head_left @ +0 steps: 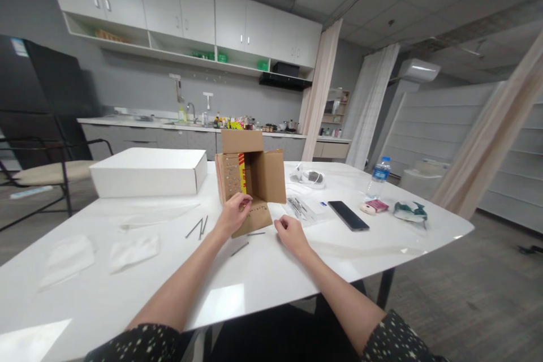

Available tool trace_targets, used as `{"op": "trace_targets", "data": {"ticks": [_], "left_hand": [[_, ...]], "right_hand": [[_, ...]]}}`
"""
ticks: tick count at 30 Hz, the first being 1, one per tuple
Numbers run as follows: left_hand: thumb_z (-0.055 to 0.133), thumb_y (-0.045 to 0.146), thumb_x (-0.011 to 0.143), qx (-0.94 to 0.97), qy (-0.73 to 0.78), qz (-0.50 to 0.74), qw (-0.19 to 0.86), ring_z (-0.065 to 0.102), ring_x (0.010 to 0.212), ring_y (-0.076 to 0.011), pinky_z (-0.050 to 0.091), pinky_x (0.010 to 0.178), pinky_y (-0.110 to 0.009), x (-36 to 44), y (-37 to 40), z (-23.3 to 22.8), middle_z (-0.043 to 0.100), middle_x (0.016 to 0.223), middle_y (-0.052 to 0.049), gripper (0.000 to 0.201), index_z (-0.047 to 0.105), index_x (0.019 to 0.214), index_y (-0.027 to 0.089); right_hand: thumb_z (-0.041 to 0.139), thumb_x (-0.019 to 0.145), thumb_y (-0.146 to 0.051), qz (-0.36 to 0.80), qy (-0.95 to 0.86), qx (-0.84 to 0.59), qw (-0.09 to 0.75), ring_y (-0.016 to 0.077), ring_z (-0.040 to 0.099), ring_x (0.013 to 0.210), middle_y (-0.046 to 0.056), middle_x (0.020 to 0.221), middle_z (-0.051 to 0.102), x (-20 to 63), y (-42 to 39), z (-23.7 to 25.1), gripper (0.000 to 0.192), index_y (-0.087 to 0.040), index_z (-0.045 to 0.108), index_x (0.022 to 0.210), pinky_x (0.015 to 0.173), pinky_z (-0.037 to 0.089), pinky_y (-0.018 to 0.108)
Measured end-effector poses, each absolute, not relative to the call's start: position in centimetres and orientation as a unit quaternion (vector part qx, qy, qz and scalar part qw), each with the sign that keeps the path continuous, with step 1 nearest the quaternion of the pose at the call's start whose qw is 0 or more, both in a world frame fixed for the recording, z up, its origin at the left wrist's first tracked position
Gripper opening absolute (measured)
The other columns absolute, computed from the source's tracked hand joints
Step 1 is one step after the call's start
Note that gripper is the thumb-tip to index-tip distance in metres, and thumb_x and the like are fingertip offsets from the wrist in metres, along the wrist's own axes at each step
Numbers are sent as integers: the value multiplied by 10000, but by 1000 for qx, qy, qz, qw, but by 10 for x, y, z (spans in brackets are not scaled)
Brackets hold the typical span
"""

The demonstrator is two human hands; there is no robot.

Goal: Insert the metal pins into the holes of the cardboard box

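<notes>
A small cardboard box lies on its side on the white table, its opening facing me and its flaps spread. Small marks or bits dot its left flap, and several more lie along the lower flap. Over the lower flap is my left hand, thumb and fingers pinched together; anything between them is too small to make out. My right hand rests to the right of the box with curled fingers, their contents hidden. Several long nails lie near the hands, one below the lower flap and a group to the left.
Behind on the left stands a white box. To the right are a clear bag of metal pieces, a phone, a water bottle, a pink-and-white packet and a green-and-white packet. White cable lies behind the bag.
</notes>
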State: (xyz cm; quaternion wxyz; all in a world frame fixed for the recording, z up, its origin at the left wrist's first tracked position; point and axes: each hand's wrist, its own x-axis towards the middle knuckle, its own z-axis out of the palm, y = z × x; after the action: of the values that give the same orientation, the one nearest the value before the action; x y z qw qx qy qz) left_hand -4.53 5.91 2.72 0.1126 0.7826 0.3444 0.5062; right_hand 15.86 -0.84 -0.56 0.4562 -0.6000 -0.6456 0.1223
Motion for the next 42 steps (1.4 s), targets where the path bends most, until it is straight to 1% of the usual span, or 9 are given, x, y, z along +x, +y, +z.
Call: {"op": "trace_targets", "data": {"ticks": [3, 11, 21, 26, 30, 33, 42], "left_hand": [[470, 277, 880, 775, 347, 515, 120, 628, 836, -165, 528, 822, -331, -42, 57, 26, 640, 890, -51, 169, 614, 913, 194], [461, 271, 889, 779, 342, 510, 128, 628, 870, -172, 532, 827, -335, -38, 55, 22, 641, 924, -57, 175, 618, 923, 199], [457, 272, 892, 771, 353, 519, 112, 630, 880, -176, 522, 850, -339, -40, 54, 21, 642, 928, -54, 183, 623, 920, 200], [457, 263, 886, 767, 364, 517, 111, 634, 864, -173, 524, 839, -330, -42, 55, 19, 650, 927, -50, 186, 629, 921, 200], [456, 256, 888, 768, 367, 515, 104, 638, 887, -173, 521, 844, -320, -41, 55, 18, 659, 953, -48, 184, 626, 937, 208], [455, 252, 894, 779, 365, 501, 94, 644, 896, -172, 517, 855, -321, -41, 56, 17, 669, 981, -48, 186, 618, 970, 209], [459, 193, 899, 830, 390, 400, 8, 643, 927, -195, 482, 867, -346, -42, 55, 15, 693, 987, -57, 188, 645, 924, 205]], "right_hand": [[483, 809, -396, 133, -625, -605, 475, 155, 480, 585, -1, 557, 541, 164, -10, -6, 307, -197, 499, 576, 579, 344, 273], [486, 796, -397, 138, -623, -608, 472, 157, 490, 581, -4, 554, 546, 165, -14, -5, 294, -197, 507, 581, 573, 353, 271], [480, 801, -387, 137, -628, -609, 465, 159, 485, 582, -2, 552, 551, 166, -15, -5, 293, -194, 521, 584, 581, 350, 274], [482, 802, -387, 131, -628, -608, 467, 159, 480, 581, -9, 538, 536, 167, -14, -7, 296, -195, 522, 581, 578, 346, 273], [488, 808, -383, 132, -630, -609, 464, 157, 478, 583, -10, 546, 532, 168, -14, -7, 296, -197, 513, 579, 588, 348, 274], [488, 809, -375, 135, -631, -608, 463, 151, 467, 578, -16, 549, 523, 168, -14, -7, 289, -199, 500, 579, 588, 345, 271], [483, 810, -360, 138, -632, -608, 461, 147, 460, 574, -19, 551, 522, 167, -15, -6, 279, -196, 503, 584, 581, 337, 269]]}}
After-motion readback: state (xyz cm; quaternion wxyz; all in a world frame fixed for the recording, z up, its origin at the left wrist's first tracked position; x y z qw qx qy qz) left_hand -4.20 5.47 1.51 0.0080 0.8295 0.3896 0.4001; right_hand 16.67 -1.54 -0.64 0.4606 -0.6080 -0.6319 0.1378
